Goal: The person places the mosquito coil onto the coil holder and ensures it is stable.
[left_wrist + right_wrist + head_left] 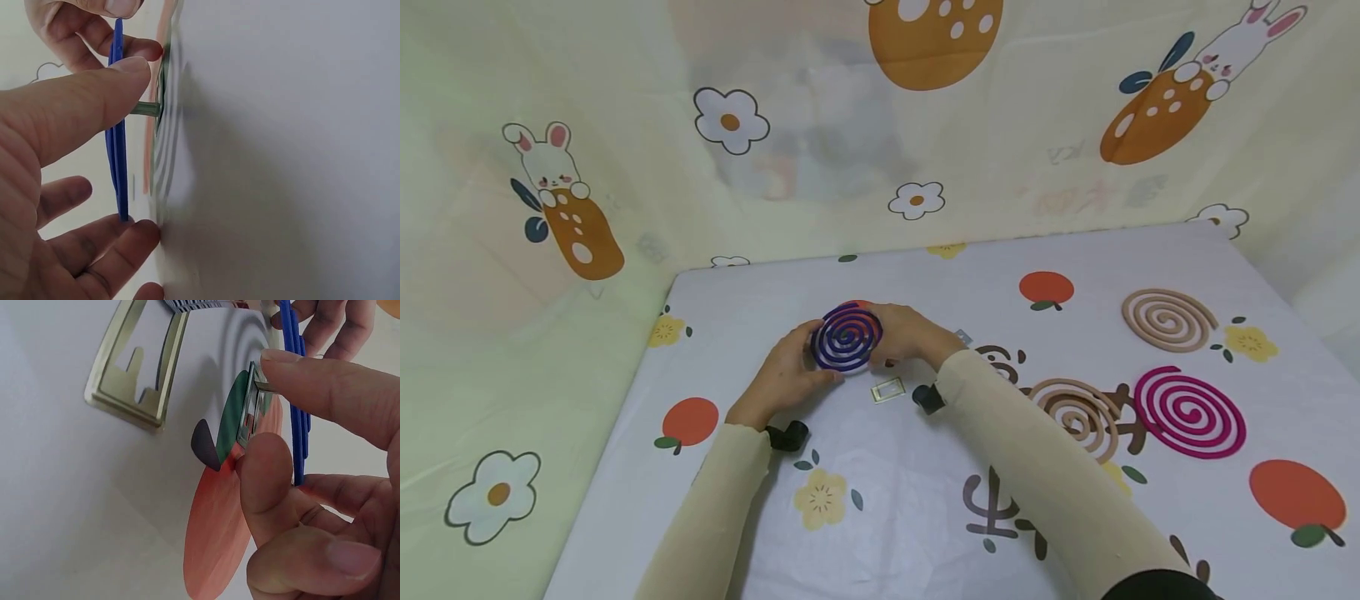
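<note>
Both hands hold a blue mosquito coil by its edges, a little above the table. My left hand grips its left side, with the thumb in front and fingers behind and below the rim. On the opposite side, my right hand has its fingers around the rim. Seen edge-on in the left wrist view, the coil stands close over a small metal stand on the cloth. The stand's upright tab points toward the coil's middle. A second metal stand, gold-coloured and rectangular, lies flat near my right hand.
To the right lie a magenta coil, a tan coil at the far right, and another tan coil partly behind my right sleeve. A small silvery piece lies beyond the right wrist. A printed cloth wall rises behind the table.
</note>
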`<state>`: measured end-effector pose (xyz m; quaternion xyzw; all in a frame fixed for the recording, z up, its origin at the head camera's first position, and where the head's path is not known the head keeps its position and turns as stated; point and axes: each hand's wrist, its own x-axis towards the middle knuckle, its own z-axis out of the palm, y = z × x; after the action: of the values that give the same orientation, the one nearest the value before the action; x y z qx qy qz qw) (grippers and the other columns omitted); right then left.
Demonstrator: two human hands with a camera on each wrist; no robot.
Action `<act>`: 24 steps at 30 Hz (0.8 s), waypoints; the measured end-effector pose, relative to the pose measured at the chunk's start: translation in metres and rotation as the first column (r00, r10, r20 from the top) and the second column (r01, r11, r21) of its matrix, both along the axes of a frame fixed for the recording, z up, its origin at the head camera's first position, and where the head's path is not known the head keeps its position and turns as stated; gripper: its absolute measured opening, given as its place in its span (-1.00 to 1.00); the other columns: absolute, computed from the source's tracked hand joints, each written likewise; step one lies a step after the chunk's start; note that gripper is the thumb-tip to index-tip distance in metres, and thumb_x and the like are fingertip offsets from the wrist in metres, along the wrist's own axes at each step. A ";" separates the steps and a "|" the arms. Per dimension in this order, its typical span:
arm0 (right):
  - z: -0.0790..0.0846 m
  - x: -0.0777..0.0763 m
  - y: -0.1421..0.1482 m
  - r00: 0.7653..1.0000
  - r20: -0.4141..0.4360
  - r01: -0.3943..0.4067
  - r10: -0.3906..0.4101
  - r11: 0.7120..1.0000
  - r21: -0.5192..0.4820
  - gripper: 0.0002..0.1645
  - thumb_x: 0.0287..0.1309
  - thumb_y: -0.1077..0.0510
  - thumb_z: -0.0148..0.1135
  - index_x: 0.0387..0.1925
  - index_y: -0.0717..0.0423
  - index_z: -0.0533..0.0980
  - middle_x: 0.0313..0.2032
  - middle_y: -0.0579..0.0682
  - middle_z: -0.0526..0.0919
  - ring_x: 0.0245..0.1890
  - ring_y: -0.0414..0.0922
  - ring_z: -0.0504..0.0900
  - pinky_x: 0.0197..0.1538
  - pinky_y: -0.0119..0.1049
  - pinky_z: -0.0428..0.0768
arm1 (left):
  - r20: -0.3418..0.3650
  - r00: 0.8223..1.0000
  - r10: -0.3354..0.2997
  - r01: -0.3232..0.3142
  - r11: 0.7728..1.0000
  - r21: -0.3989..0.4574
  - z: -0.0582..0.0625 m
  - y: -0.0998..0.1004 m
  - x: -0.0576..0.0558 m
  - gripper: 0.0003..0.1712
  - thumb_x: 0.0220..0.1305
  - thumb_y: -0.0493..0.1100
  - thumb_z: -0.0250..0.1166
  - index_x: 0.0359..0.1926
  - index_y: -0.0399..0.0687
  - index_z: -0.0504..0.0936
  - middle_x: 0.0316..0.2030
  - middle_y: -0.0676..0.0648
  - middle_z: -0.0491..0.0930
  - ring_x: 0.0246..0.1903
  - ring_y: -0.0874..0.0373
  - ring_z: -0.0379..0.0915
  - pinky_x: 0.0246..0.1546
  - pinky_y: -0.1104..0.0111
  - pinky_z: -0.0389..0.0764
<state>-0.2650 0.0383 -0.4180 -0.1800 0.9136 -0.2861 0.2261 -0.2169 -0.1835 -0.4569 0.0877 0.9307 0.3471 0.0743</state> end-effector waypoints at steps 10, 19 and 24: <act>0.000 0.001 0.002 1.000 0.019 0.002 -0.002 0.999 -0.036 0.04 -0.02 0.28 0.58 0.51 0.08 0.33 0.29 0.16 0.59 0.15 0.04 0.59 0.32 -0.04 0.52 | 0.024 1.000 0.002 -0.002 1.000 0.026 0.000 -0.002 -0.002 0.12 0.11 -0.08 0.62 0.59 -0.11 0.19 0.45 -0.25 0.38 0.46 -0.19 0.25 0.50 -0.10 0.23; 0.002 0.001 0.002 0.999 0.034 0.023 -0.021 0.998 -0.053 -0.04 -0.02 0.27 0.59 0.44 0.16 0.39 0.25 0.16 0.62 0.09 0.02 0.61 0.25 -0.10 0.57 | 0.034 0.999 -0.005 0.004 0.999 0.049 0.000 -0.003 -0.005 0.11 0.10 -0.10 0.62 0.58 -0.12 0.21 0.36 -0.25 0.48 0.37 -0.16 0.36 0.48 -0.08 0.26; 0.001 0.003 0.004 1.000 0.028 0.012 -0.010 0.996 -0.089 0.01 -0.03 0.29 0.57 0.49 0.14 0.35 0.26 0.16 0.62 0.14 0.04 0.60 0.32 -0.04 0.51 | 0.047 0.999 -0.009 0.007 0.998 0.062 0.000 -0.004 -0.003 0.09 0.12 -0.11 0.61 0.58 -0.14 0.21 0.38 -0.24 0.46 0.37 -0.15 0.35 0.48 -0.08 0.24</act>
<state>-0.2625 0.0421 -0.4165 -0.1809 0.8978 -0.3300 0.2287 -0.2201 -0.1872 -0.4565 0.0855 0.9172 0.3774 0.0948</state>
